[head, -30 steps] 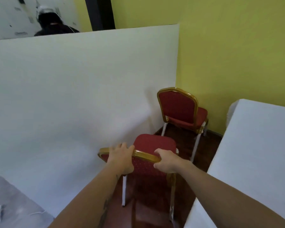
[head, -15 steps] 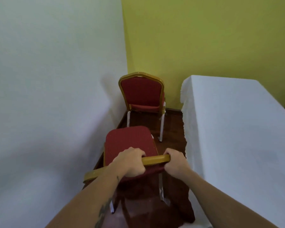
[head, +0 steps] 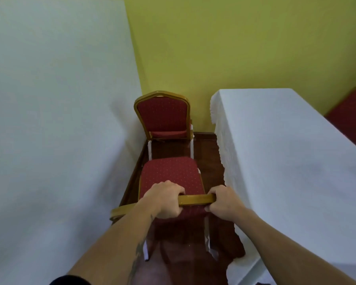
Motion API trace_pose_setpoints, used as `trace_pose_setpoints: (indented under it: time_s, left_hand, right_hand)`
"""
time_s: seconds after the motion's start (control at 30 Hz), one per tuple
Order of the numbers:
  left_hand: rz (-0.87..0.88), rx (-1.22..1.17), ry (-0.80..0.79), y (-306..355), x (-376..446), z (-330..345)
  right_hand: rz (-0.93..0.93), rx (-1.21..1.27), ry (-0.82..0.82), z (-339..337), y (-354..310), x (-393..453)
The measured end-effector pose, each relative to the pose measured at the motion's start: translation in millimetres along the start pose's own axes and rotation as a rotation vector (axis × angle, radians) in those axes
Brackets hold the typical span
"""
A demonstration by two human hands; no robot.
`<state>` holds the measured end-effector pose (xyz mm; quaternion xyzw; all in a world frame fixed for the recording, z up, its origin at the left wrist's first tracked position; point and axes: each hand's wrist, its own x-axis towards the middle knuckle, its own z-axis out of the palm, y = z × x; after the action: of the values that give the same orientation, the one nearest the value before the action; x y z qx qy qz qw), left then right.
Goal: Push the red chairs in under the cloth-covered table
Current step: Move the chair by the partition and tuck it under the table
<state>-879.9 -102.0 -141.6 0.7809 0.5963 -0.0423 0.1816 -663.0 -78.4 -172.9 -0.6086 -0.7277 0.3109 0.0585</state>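
Observation:
A red chair (head: 171, 174) with a gold frame stands in front of me, its seat pointing away. My left hand (head: 165, 199) and my right hand (head: 222, 203) both grip the gold top rail of its backrest. A second red chair (head: 162, 116) stands farther off by the yellow wall, its backrest facing me. The table under a white cloth (head: 286, 161) runs along the right, beside both chairs. Neither chair is under it.
A white partition panel (head: 56, 120) closes off the left side, leaving a narrow strip of dark wooden floor (head: 206, 149) between it and the table. A third red chair (head: 351, 116) shows at the far right behind the table. A yellow wall (head: 234, 48) stands ahead.
The view has swung right, so the table is now seen lengthwise and a third chair appears. The near chair has turned with my hands; both hands keep their grip on its backrest.

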Motion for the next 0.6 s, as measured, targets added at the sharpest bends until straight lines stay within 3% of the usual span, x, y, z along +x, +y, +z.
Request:
trace_pose_setpoints:
  time_s: [0.3, 0.6]
  left_hand:
    - [0.105, 0.171, -0.065, -11, 13, -12]
    - [0.250, 0.266, -0.101, -44, 56, -31]
  right_hand:
    - [0.019, -0.033, 0.104, 11, 7, -39]
    - [0.163, -0.040, 0.213, 24, -21, -51]
